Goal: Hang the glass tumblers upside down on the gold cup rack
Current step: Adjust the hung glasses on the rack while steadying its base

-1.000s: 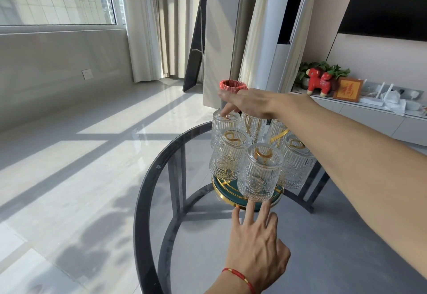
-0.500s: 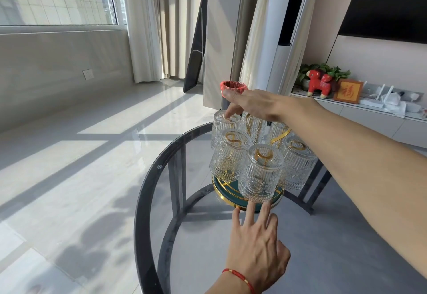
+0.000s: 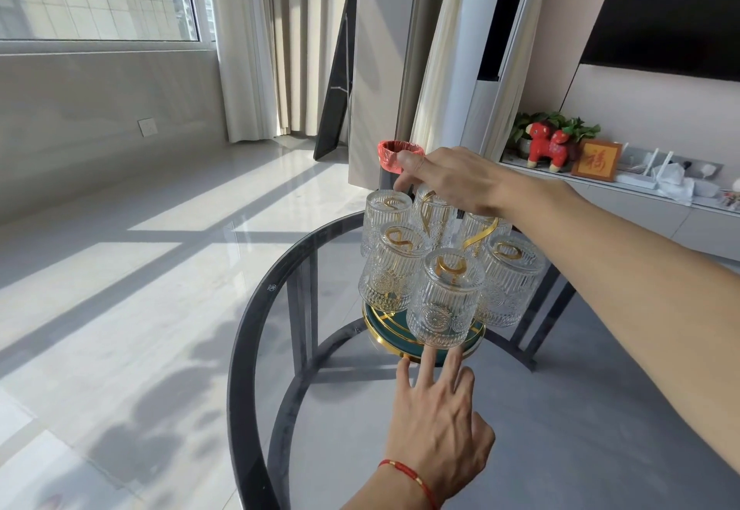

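Several ribbed glass tumblers hang upside down on the gold cup rack (image 3: 481, 234), among them a front tumbler (image 3: 445, 301), a left one (image 3: 393, 271) and a right one (image 3: 511, 283). The rack's round green base with a gold rim (image 3: 380, 323) stands on a glass table. My right hand (image 3: 452, 177) reaches over the top of the rack, its fingers draped loosely on the rear tumbler (image 3: 434, 211), gripping nothing that I can see. My left hand (image 3: 436, 429), fingers spread, touches the near rim of the base with its fingertips.
The round glass table has a dark rim (image 3: 240, 349) and dark legs under it. A bin with a red liner (image 3: 394, 149) stands just behind the rack. A low cabinet (image 3: 680, 213) with a red toy and small items runs along the right wall.
My right hand has lifted off the rear-left tumbler and shifted a little to the right over the rack's top. My left hand stays at the base.
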`<move>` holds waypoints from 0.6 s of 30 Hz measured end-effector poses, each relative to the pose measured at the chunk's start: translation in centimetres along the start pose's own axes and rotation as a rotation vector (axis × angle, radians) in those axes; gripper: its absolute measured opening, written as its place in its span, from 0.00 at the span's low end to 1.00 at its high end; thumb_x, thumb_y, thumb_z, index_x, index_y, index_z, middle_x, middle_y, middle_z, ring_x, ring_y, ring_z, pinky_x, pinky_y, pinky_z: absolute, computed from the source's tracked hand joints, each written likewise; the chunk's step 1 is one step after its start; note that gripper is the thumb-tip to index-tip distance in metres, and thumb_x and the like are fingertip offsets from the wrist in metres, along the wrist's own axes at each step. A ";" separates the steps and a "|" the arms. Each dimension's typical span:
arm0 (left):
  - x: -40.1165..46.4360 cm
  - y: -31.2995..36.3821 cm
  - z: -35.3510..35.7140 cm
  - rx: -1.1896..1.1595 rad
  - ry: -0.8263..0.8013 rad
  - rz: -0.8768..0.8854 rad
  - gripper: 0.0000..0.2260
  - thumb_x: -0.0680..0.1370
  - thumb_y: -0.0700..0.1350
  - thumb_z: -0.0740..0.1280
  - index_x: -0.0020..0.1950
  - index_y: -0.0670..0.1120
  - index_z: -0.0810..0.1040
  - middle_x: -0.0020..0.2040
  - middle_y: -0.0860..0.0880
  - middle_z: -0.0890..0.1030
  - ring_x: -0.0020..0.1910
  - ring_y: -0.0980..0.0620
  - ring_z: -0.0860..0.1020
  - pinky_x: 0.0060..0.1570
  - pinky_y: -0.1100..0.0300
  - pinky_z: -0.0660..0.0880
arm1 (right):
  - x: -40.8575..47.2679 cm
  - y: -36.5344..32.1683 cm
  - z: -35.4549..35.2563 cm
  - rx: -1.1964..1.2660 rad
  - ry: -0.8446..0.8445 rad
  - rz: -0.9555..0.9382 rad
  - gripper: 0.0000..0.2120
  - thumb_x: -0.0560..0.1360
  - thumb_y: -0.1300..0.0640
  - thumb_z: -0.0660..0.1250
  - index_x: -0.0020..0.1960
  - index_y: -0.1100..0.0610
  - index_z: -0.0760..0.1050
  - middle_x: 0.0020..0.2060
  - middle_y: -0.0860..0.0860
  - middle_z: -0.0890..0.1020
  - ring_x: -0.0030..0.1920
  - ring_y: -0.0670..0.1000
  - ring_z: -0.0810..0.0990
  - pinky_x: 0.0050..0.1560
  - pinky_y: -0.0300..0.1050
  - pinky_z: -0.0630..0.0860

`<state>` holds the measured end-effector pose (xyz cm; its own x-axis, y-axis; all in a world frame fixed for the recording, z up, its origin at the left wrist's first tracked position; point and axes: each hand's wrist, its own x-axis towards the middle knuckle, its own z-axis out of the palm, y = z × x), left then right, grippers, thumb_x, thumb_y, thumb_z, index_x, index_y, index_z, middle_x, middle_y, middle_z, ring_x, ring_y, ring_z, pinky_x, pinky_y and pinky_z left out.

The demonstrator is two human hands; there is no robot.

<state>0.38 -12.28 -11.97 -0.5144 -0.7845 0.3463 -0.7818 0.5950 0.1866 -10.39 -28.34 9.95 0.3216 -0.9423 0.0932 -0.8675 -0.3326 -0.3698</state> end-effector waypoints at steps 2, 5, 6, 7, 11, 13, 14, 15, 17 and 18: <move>-0.1 0.1 -0.1 0.009 -0.004 -0.001 0.17 0.72 0.54 0.63 0.55 0.46 0.77 0.75 0.47 0.71 0.70 0.39 0.69 0.65 0.36 0.71 | -0.5 0.2 -0.3 -0.027 -0.003 0.005 0.39 0.78 0.27 0.42 0.63 0.48 0.83 0.65 0.53 0.82 0.61 0.50 0.77 0.59 0.51 0.65; -0.1 0.2 -0.2 0.007 -0.009 -0.004 0.17 0.73 0.54 0.63 0.56 0.46 0.78 0.76 0.46 0.71 0.72 0.38 0.68 0.66 0.35 0.70 | -0.6 -0.1 -0.2 -0.093 -0.106 0.076 0.39 0.79 0.28 0.39 0.67 0.44 0.80 0.76 0.56 0.72 0.73 0.56 0.71 0.71 0.56 0.59; -0.1 0.2 -0.2 0.000 -0.016 -0.006 0.18 0.73 0.54 0.62 0.57 0.46 0.77 0.76 0.46 0.70 0.73 0.38 0.67 0.67 0.34 0.69 | -0.5 -0.3 0.0 -0.108 -0.134 0.105 0.39 0.79 0.28 0.37 0.68 0.43 0.80 0.78 0.55 0.69 0.77 0.57 0.67 0.75 0.59 0.54; -0.1 0.2 -0.3 -0.008 -0.023 -0.010 0.18 0.73 0.54 0.62 0.58 0.45 0.77 0.77 0.47 0.69 0.74 0.38 0.66 0.67 0.34 0.68 | -0.4 -0.5 0.1 -0.124 -0.155 0.128 0.40 0.79 0.27 0.36 0.69 0.42 0.79 0.79 0.55 0.67 0.79 0.58 0.64 0.77 0.62 0.49; 0.1 0.1 -0.2 -0.022 -0.032 -0.010 0.19 0.74 0.54 0.61 0.59 0.45 0.77 0.78 0.46 0.68 0.75 0.38 0.64 0.68 0.33 0.67 | 0.2 -0.9 0.7 -0.158 -0.186 0.160 0.44 0.75 0.24 0.34 0.69 0.42 0.78 0.81 0.54 0.63 0.80 0.58 0.60 0.78 0.70 0.46; 0.1 0.0 -0.1 -0.026 -0.024 -0.007 0.18 0.74 0.54 0.60 0.58 0.45 0.77 0.78 0.46 0.68 0.75 0.38 0.64 0.68 0.33 0.67 | 0.4 -0.8 0.8 -0.156 -0.191 0.161 0.45 0.74 0.23 0.33 0.69 0.42 0.78 0.81 0.53 0.64 0.80 0.58 0.60 0.78 0.70 0.46; 0.1 0.0 -0.1 -0.026 -0.021 -0.007 0.18 0.73 0.54 0.60 0.57 0.45 0.77 0.77 0.46 0.68 0.74 0.38 0.65 0.67 0.34 0.67 | 0.5 -0.8 0.8 -0.151 -0.191 0.160 0.46 0.73 0.22 0.34 0.69 0.42 0.78 0.81 0.53 0.65 0.80 0.58 0.61 0.78 0.70 0.46; 0.1 0.0 0.0 -0.024 -0.019 -0.006 0.18 0.73 0.54 0.60 0.57 0.45 0.77 0.77 0.46 0.68 0.74 0.38 0.65 0.67 0.34 0.68 | 0.6 -0.8 0.8 -0.144 -0.190 0.160 0.46 0.73 0.22 0.34 0.69 0.42 0.78 0.80 0.52 0.66 0.79 0.58 0.62 0.78 0.69 0.47; 0.0 0.0 0.0 -0.020 -0.015 -0.005 0.18 0.73 0.54 0.61 0.57 0.45 0.77 0.77 0.46 0.69 0.74 0.38 0.65 0.67 0.34 0.68 | 0.6 -0.9 0.8 -0.138 -0.187 0.154 0.45 0.73 0.22 0.34 0.69 0.42 0.78 0.79 0.52 0.67 0.79 0.57 0.63 0.78 0.69 0.48; 0.0 0.0 0.0 -0.017 -0.014 -0.005 0.18 0.73 0.54 0.61 0.57 0.45 0.77 0.77 0.46 0.69 0.74 0.38 0.65 0.67 0.34 0.68 | 0.6 -1.0 0.8 -0.139 -0.186 0.150 0.45 0.74 0.23 0.34 0.69 0.42 0.79 0.79 0.52 0.67 0.79 0.57 0.63 0.78 0.69 0.48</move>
<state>0.34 -12.33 -12.00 -0.5153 -0.7900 0.3322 -0.7783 0.5937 0.2045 -9.08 -28.52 9.64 0.2386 -0.9624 -0.1295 -0.9503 -0.2039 -0.2351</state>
